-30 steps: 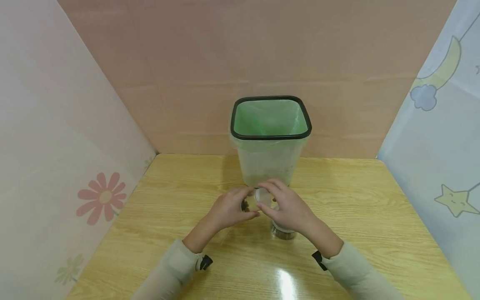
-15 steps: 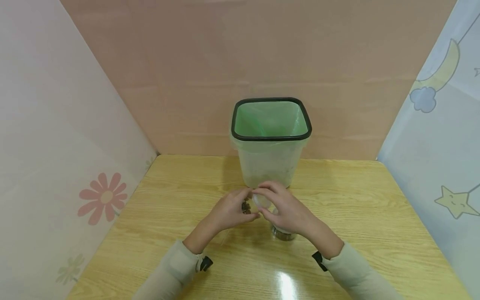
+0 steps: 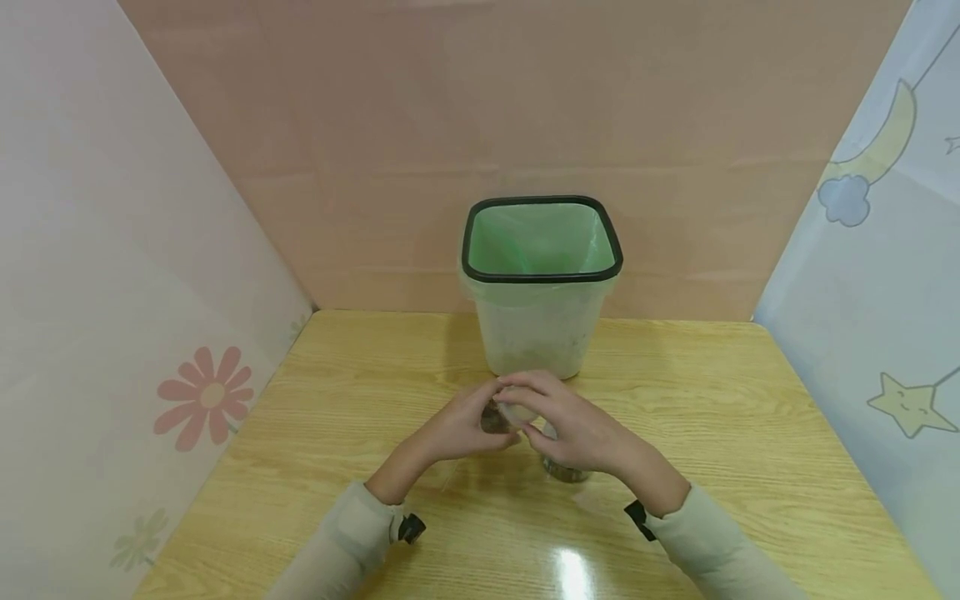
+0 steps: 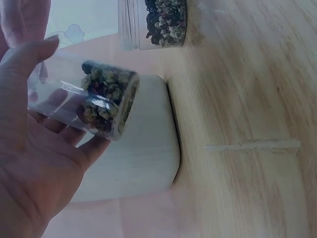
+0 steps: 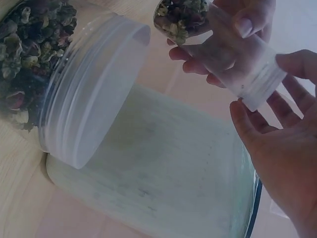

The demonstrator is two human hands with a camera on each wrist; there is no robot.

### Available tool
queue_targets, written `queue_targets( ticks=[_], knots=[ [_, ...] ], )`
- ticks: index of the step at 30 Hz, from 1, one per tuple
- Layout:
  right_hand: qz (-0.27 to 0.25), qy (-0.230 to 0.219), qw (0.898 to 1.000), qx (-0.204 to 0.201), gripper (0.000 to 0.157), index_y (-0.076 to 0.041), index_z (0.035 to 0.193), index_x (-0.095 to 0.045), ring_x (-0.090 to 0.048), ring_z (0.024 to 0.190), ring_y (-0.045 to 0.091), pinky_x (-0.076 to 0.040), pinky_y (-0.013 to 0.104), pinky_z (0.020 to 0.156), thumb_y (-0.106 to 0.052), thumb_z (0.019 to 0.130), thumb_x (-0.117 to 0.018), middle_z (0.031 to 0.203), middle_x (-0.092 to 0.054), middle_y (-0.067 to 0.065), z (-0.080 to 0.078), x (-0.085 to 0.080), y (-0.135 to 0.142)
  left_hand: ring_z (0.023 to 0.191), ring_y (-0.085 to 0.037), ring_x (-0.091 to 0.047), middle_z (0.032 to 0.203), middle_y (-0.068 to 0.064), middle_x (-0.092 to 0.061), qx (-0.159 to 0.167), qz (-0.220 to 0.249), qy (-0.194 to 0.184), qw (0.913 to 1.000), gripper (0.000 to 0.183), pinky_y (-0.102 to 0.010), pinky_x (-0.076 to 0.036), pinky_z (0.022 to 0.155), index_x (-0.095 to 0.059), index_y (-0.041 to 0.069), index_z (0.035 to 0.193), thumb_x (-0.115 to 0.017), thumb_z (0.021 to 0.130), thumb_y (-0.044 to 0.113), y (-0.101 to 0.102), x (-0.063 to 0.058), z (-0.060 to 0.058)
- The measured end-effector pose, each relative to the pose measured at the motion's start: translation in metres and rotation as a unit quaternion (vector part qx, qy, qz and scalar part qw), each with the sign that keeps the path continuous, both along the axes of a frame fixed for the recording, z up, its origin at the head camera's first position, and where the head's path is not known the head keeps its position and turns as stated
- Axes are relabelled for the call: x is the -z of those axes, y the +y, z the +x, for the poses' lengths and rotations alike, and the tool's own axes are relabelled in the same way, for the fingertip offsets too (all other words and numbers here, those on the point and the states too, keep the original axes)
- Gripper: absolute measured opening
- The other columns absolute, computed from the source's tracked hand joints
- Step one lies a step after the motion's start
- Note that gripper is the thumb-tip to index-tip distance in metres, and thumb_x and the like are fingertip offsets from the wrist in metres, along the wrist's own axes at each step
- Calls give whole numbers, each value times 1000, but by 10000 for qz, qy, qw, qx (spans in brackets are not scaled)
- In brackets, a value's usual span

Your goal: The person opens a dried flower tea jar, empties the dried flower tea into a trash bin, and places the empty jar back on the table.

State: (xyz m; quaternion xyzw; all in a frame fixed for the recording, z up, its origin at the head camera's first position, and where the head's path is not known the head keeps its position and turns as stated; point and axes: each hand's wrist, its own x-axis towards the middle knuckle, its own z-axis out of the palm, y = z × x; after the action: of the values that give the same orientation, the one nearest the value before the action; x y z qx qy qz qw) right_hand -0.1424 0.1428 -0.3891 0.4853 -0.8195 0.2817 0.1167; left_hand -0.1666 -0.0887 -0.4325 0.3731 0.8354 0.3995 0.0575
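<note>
Jar: was gripped, tilted, in the left hand, above the table, near the bin. Showed its lid pinched by the right hand, wrapped farther over it than a moment earlier, suggesting a twist, direction unclear.

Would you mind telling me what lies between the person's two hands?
A clear jar of dried plant bits, held by the left hand and right hand; the right wrist view shows it.

Head view above, wrist views seemingly sideways
</note>
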Motion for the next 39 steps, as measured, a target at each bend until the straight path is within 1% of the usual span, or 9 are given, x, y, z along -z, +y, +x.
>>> queue_targets(
  ticks=[4,8,10,16,21,24,29,34,39],
  knots=[
    [-68,-46,9993,366,59,-7,144,-53,-49,133,24,-50,43,103,-18,92,-75,147,-50,8,1,-4,-2,114,-15,-60,129,-1,-63,66,214,-229,9995,67,-44,-54,95,-43,26,150,-76,92,34,1,1,-1],
    [-70,50,9953,961,59,-9,143,-55,-52,129,26,-51,45,100,-33,92,-76,141,-54,8,2,-7,-6,110,-13,-62,125,1,-64,-84,117,-257,9996,64,-36,-54,92,-46,18,146,-76,92,34,2,1,-1],
    [1,14,9927,1208,59,-10,141,-57,-53,128,26,-52,45,99,-39,93,-75,138,-56,7,3,-8,-8,113,-14,-62,127,-2,-64,-149,102,-303,9994,62,-34,-54,94,-48,15,144,-77,92,32,3,1,0],
    [157,-64,9875,1566,55,-10,135,-62,-55,123,24,-54,42,96,-42,92,-75,132,-59,5,4,-11,-12,123,-21,-61,134,-11,-62,-279,119,-320,9990,62,-38,-52,102,-49,12,143,-78,91,30,6,0,2],
    [234,103,9884,1499,45,-9,125,-67,-57,117,23,-54,40,93,-35,90,-78,123,-63,3,4,-12,-15,121,-19,-61,135,-8,-62,-288,64,-153,9994,70,-38,-53,100,-43,19,150,-77,91,35,9,0,2],
    [269,216,9896,1396,42,-9,124,-67,-58,114,23,-55,38,92,-30,89,-80,121,-64,3,5,-12,-15,122,-23,-61,137,-10,-60,-163,153,-325,9992,72,-41,-53,100,-39,21,152,-77,92,32,9,1,2],
    [283,252,9951,915,40,-11,127,-67,-56,115,20,-54,35,90,-22,90,-79,126,-62,2,5,-12,-13,122,-30,-61,135,-5,-61,30,255,-505,9984,67,-44,-53,99,-44,18,149,-77,92,28,9,0,3],
    [325,167,9984,433,40,-9,130,-65,-53,122,20,-52,34,93,-13,92,-75,133,-61,1,4,-10,-10,124,-23,-59,138,4,-59,152,218,-312,9992,66,-42,-52,101,-43,22,150,-76,93,29,9,0,2],
    [309,54,9991,279,45,-8,135,-61,-50,129,21,-51,35,98,-12,92,-74,140,-56,5,4,-9,-8,125,-24,-59,138,1,-59,160,210,-366,9990,65,-41,-50,103,-43,21,149,-75,93,26,8,1,2]
  ],
)
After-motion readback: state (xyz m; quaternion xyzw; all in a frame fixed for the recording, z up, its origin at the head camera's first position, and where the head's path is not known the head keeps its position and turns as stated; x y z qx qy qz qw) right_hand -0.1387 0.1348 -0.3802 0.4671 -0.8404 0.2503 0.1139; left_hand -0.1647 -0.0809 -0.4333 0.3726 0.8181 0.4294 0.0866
